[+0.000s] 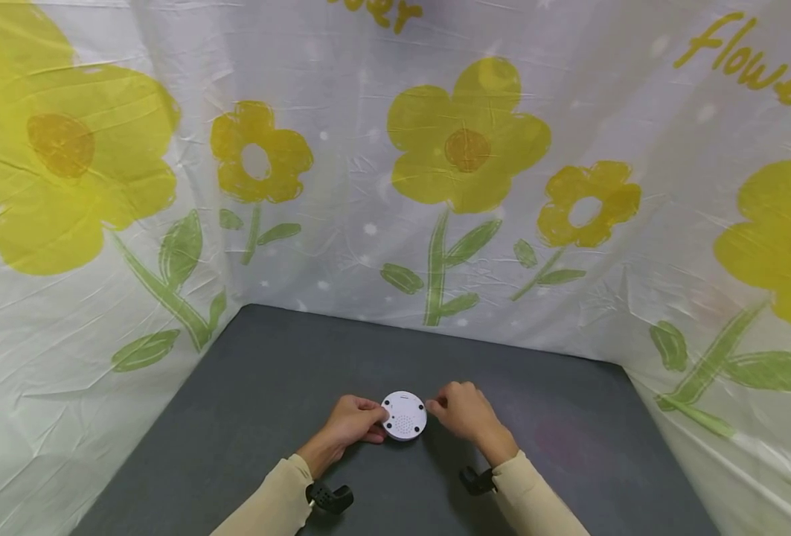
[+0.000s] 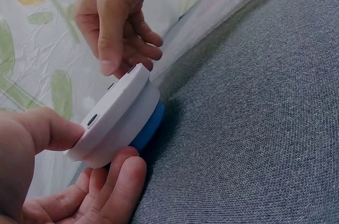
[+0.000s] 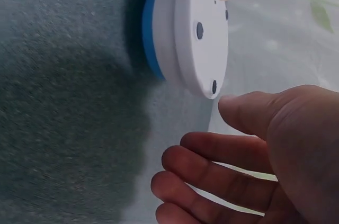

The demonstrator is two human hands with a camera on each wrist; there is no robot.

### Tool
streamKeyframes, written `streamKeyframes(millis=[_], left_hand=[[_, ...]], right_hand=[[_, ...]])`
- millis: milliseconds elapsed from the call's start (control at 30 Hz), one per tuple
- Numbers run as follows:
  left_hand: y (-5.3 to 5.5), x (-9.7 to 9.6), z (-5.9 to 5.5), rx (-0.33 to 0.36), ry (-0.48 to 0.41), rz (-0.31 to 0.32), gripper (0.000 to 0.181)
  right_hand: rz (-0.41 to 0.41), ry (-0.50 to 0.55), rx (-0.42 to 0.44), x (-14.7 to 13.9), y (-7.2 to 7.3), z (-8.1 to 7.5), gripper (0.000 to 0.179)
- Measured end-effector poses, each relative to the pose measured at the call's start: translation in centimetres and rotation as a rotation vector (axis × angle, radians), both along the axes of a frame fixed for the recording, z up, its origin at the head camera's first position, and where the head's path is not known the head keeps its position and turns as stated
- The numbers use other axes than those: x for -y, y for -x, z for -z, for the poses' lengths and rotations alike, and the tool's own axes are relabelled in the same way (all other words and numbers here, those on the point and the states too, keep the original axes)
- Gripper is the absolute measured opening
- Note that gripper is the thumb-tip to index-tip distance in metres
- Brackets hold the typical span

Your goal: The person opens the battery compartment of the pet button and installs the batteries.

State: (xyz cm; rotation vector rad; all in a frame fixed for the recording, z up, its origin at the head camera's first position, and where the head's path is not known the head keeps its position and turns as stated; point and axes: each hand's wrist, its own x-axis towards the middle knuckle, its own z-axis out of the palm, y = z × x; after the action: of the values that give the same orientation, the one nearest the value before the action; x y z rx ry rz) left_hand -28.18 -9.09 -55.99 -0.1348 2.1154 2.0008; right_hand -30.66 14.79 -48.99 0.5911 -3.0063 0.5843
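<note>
A round white device (image 1: 405, 413) lies over the dark table with its flat underside facing up. That face shows several small dark feet and a patch of tiny holes. In the left wrist view a blue band runs below the device's stepped white side (image 2: 119, 107). My left hand (image 1: 353, 421) pinches the device at its left edge, thumb on the upturned face and fingers along the lower side. Just off the opposite edge is my right hand (image 1: 466, 412), holding nothing. Its thumb tip comes close to the rim in the right wrist view, with the other fingers (image 3: 212, 176) loosely bent.
The dark grey table surface (image 1: 328, 350) spreads around both hands. White cloth walls (image 1: 341, 223) printed with yellow flowers stand along its back and sides. Black bands with camera mounts (image 1: 331, 497) sit on both wrists, near the beige sleeves (image 1: 268, 502).
</note>
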Motion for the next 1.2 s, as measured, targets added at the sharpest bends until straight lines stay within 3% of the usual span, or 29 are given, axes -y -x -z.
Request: streamKeyframes(millis=[133,267,433,467,533,867,1200], left_hand=[[0.0,0.0,0.0,0.001,0.002,0.001,0.025],[0.0,0.0,0.0,0.003,0.012,0.002,0.025],[0.0,-0.1,0.0,0.000,0.015,0.005,0.025],[0.0,-0.1,0.0,0.000,0.015,0.006,0.025],[0.0,-0.1,0.0,-0.002,0.012,0.009,0.026],[0.0,0.1,-0.7,-0.019,0.005,0.013,0.033],[0.3,0.1,-2.2,-0.105,-0.088,-0.008,0.034]], right_hand=[[-0.036,0.052,0.021,-0.4,-0.1,0.7,0.023],[-0.146,0.126,0.018,-1.1,0.4,2.4,0.034],[-0.216,0.222,0.145,-1.1,0.3,3.3,0.036],[-0.194,0.233,0.187,-0.7,-0.2,2.6,0.031],[-0.187,0.247,0.213,-0.5,-0.3,2.8,0.030],[-0.124,0.324,0.210,0.2,-0.9,2.9,0.031],[0.043,0.545,0.275,0.5,-0.7,2.1,0.030]])
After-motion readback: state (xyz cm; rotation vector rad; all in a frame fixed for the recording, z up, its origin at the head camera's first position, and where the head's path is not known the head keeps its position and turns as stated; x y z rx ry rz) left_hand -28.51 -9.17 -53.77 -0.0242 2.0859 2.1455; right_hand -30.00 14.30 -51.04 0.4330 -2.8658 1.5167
